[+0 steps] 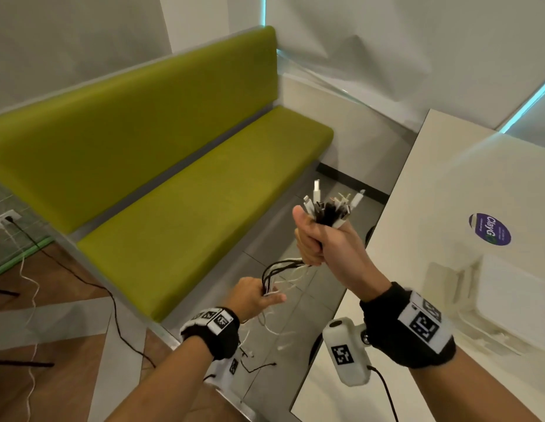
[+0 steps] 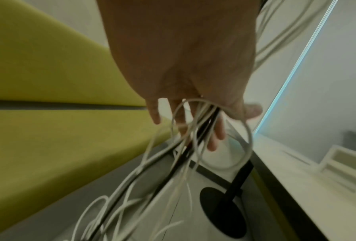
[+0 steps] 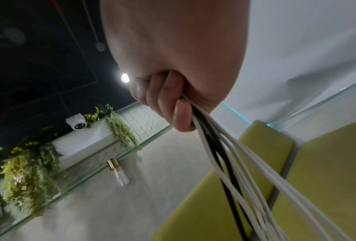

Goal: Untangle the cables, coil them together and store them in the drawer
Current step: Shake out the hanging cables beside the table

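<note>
My right hand (image 1: 323, 239) is raised beside the table edge and grips a bundle of black and white cables (image 1: 329, 210), whose plug ends stick up out of the fist. In the right wrist view its fingers (image 3: 172, 106) are curled tight round the strands (image 3: 234, 154). Below the fist the cables (image 1: 283, 269) hang down to my left hand (image 1: 253, 296). In the left wrist view the left hand's fingers (image 2: 213, 141) are straight and spread, and the loose strands (image 2: 185, 154) run between them and trail toward the floor. A white drawer box (image 1: 502, 296) stands on the table.
A green bench (image 1: 189, 208) runs along the wall on the left. The white table (image 1: 448, 193) on the right carries a purple sticker (image 1: 490, 229) and stands on a black pedestal foot (image 2: 220, 212). Other cords run over the floor from a wall socket (image 1: 5, 220).
</note>
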